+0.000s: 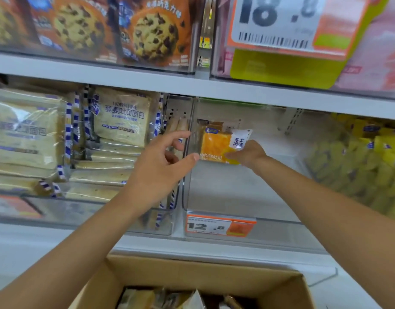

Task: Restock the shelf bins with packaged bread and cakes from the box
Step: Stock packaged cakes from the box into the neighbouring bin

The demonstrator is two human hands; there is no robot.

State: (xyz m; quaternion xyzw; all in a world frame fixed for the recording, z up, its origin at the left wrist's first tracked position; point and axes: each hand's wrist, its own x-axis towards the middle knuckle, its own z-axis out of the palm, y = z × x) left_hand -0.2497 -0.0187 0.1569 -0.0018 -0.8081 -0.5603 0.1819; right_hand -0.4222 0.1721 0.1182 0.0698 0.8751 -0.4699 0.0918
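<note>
The right hand (250, 152) pinches the orange packet (216, 146); the left hand (160, 166) hovers slack beside it. Better to seat it upright beyond the fingers, deep in the bin (214, 192).

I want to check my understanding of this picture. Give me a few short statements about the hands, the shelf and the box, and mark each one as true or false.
1. The right hand holds the orange packet inside the middle bin, behind the 12.8 tag. True.
2. No stock lies left of the middle bin. False: pale bread packs fill that side.
3. The cardboard box is empty. False: packets show inside it.
4. Yellow packs lie to the right of the middle bin. True.
5. The left hand grips a cookie pack. False: its fingers are relaxed and hold nothing.
</note>
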